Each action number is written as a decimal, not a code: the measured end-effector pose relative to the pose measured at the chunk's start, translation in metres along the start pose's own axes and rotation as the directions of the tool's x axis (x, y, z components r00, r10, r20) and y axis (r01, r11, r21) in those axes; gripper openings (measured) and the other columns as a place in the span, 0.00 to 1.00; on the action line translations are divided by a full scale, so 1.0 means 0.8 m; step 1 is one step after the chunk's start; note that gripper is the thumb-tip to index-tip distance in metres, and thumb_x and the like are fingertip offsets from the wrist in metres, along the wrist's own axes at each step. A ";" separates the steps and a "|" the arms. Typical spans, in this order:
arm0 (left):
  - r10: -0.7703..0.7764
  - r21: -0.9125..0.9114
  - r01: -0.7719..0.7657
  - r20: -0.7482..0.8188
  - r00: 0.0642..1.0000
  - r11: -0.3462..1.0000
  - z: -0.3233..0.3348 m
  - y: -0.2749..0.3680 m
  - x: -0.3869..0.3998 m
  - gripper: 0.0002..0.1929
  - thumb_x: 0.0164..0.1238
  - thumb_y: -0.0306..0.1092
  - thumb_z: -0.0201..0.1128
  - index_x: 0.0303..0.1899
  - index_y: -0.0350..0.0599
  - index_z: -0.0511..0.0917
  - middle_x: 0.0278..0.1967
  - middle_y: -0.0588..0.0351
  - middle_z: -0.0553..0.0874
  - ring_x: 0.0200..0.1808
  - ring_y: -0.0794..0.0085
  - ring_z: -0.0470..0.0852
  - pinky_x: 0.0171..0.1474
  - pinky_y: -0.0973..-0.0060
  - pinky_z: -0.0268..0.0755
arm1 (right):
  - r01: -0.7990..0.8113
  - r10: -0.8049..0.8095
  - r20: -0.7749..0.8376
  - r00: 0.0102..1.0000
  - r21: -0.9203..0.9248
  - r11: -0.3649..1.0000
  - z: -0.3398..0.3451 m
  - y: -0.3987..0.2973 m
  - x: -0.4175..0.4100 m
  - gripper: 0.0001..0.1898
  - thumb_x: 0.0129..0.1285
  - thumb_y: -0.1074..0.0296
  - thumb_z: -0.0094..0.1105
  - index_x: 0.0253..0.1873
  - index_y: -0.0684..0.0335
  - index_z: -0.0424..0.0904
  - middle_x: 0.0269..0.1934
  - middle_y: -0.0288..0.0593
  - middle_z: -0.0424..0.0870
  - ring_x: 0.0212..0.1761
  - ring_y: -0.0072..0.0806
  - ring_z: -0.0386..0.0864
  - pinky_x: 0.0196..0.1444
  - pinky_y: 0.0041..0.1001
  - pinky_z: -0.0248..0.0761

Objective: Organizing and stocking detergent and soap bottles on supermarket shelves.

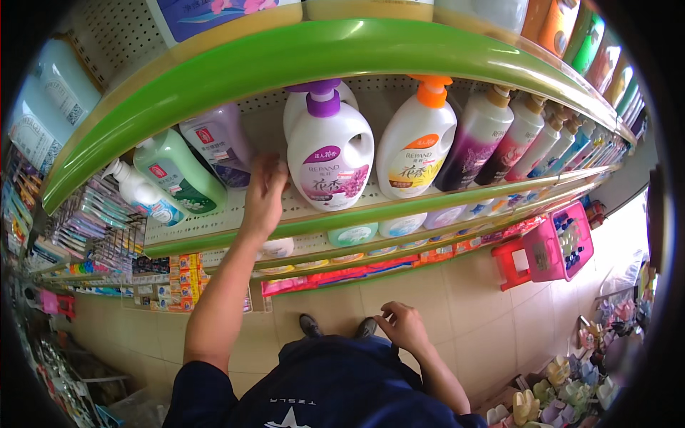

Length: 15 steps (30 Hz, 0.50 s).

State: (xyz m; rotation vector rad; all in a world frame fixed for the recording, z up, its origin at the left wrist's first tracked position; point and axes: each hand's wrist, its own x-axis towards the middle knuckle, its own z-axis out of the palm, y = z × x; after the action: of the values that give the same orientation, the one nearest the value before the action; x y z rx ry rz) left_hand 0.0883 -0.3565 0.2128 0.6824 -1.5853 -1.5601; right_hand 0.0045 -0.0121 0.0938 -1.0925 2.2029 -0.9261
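My left hand (266,184) reaches onto the middle shelf, into the gap between a lilac bottle (217,142) and a white pump bottle with a purple top (334,155). Its fingers are bent and partly hidden; whether they touch either bottle is unclear. Left of the lilac bottle stand a green bottle (179,174) and a small white pump bottle (144,192). A white bottle with an orange pump (417,144) is to the right. Low in front of my body, my right hand (404,326) hangs with loosely bent fingers and holds nothing.
A curved green shelf edge (342,45) overhangs the bottles. Dark purple and pink pump bottles (479,139) continue rightward. On the tiled floor (428,299), a pink basket of bottles (556,246) sits by a red stool (511,265). Pastel slippers (556,390) fill the lower right.
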 end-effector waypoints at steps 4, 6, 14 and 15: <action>0.101 0.172 -0.130 0.169 0.980 0.977 0.007 0.000 -0.028 0.29 0.69 0.41 0.69 0.63 0.35 0.65 0.57 0.45 0.80 0.60 0.62 0.80 0.60 0.64 0.77 | -0.018 0.018 0.047 0.999 0.001 1.000 -0.001 0.000 -0.002 0.13 0.58 0.61 0.71 0.43 0.62 0.84 0.32 0.42 0.87 0.33 0.35 0.87 0.38 0.34 0.79; 0.135 0.152 -0.169 0.211 0.968 0.974 0.016 -0.001 -0.026 0.36 0.58 0.38 0.78 0.62 0.35 0.66 0.53 0.46 0.83 0.54 0.63 0.84 0.52 0.66 0.82 | 0.021 -0.020 0.034 0.999 -0.009 1.000 -0.001 -0.002 -0.002 0.13 0.58 0.61 0.71 0.43 0.63 0.83 0.32 0.42 0.87 0.33 0.35 0.87 0.39 0.34 0.79; 0.168 0.375 -0.222 0.172 0.971 0.900 0.028 -0.004 -0.026 0.36 0.47 0.38 0.83 0.55 0.35 0.72 0.47 0.44 0.87 0.48 0.62 0.89 0.52 0.66 0.82 | -0.021 0.020 0.036 0.999 0.015 1.000 0.001 0.005 -0.007 0.14 0.58 0.60 0.71 0.43 0.64 0.83 0.32 0.44 0.87 0.34 0.35 0.87 0.40 0.34 0.79; 0.202 0.409 -0.251 0.161 0.966 0.877 0.028 -0.004 -0.026 0.35 0.46 0.38 0.83 0.54 0.35 0.73 0.46 0.44 0.88 0.47 0.61 0.89 0.51 0.66 0.82 | -0.022 0.022 0.035 0.999 0.009 1.000 0.002 0.006 -0.009 0.14 0.58 0.60 0.71 0.43 0.64 0.83 0.32 0.44 0.87 0.34 0.35 0.87 0.40 0.34 0.79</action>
State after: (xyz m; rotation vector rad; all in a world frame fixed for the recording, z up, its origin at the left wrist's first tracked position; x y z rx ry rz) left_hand 0.0805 -0.3275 0.2075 0.6152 -2.0445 -1.1020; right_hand 0.0070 -0.0048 0.0900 -1.0701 2.1767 -0.9002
